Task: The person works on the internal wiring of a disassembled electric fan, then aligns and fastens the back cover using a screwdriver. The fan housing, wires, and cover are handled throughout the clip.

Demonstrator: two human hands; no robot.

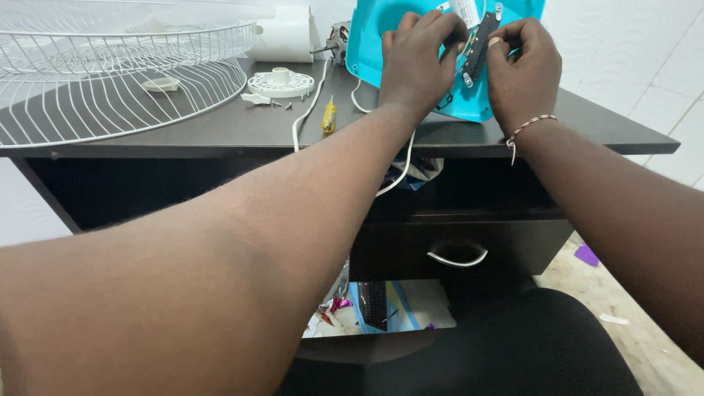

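Note:
A turquoise plastic fan housing [367, 44] stands tilted on the dark desk [220, 128] at the top centre. My left hand [418, 62] lies over its inner face, fingers curled on a narrow black switch strip [478, 48] with wires. From the right, my right hand [522, 70] pinches the same strip; a beaded bracelet circles that wrist. Part of the housing is hidden behind both hands.
A white wire fan guard [110, 88] covers the desk's left. Near it lie a white round plastic cap [281, 83], small screws, a yellow-handled screwdriver [328, 116] and a white cord [304, 117]. Below is a drawer with a metal handle [457, 258], and a black chair seat [499, 345].

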